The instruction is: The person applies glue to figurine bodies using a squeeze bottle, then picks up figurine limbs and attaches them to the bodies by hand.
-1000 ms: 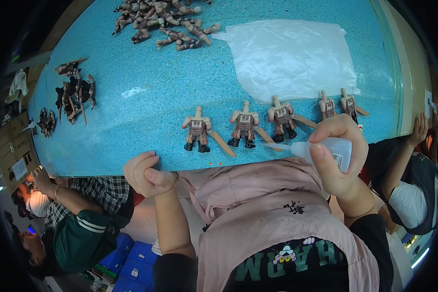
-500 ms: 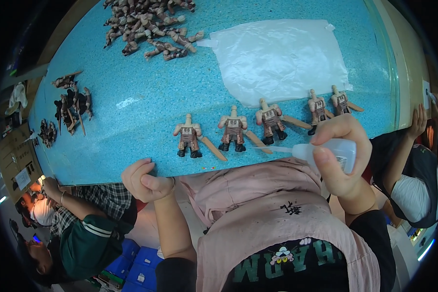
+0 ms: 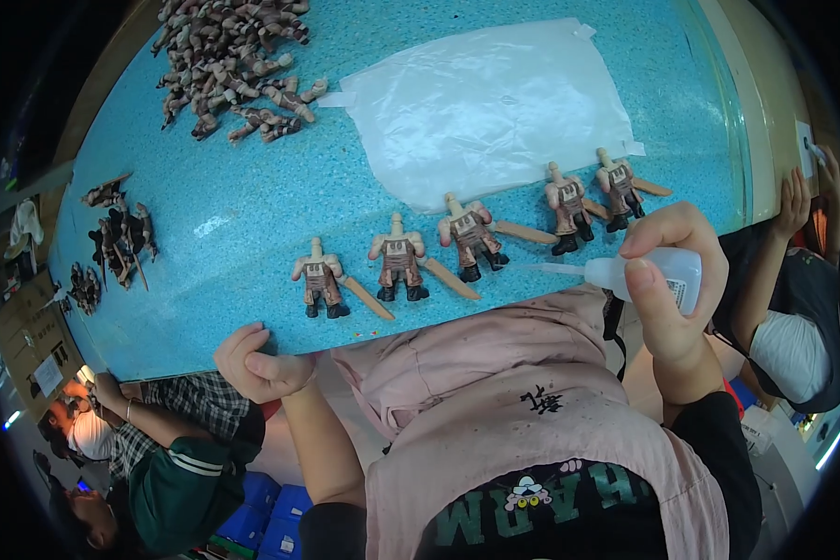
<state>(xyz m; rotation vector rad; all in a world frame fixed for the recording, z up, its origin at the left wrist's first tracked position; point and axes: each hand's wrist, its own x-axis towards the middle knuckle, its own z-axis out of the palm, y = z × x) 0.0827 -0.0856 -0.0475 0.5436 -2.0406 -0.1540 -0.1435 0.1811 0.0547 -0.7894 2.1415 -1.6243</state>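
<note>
My right hand point(image 3: 677, 280) is wrapped round a translucent white squeeze bottle point(image 3: 660, 277) with a long thin nozzle. The bottle lies sideways in the air, its nozzle pointing left, the tip close to the boots of the middle figurine point(image 3: 473, 233). Several headless toy figurines in aprons and black boots lie in a row along the near table edge, among them the leftmost figurine point(image 3: 321, 278). Tan blade-shaped pieces, such as this sword point(image 3: 369, 299), stick out at their sides. Left of the row, my left hand point(image 3: 263, 362) is curled closed at the table edge, with nothing visible in it.
A heap of figurines point(image 3: 219, 70) lies at the far left, with smaller dark clusters point(image 3: 121, 238) nearer the left end. A whitish plastic sheet point(image 3: 495, 107) is taped to the blue table point(image 3: 205, 308). Co-workers sit on both sides, one in a green sleeve point(image 3: 182, 481).
The view has shifted, so the table things appear further left. Relative to the figurines, the bottle's nozzle has moved right, from the second figurine's sword to the middle one's boots. Both hands keep their shape.
</note>
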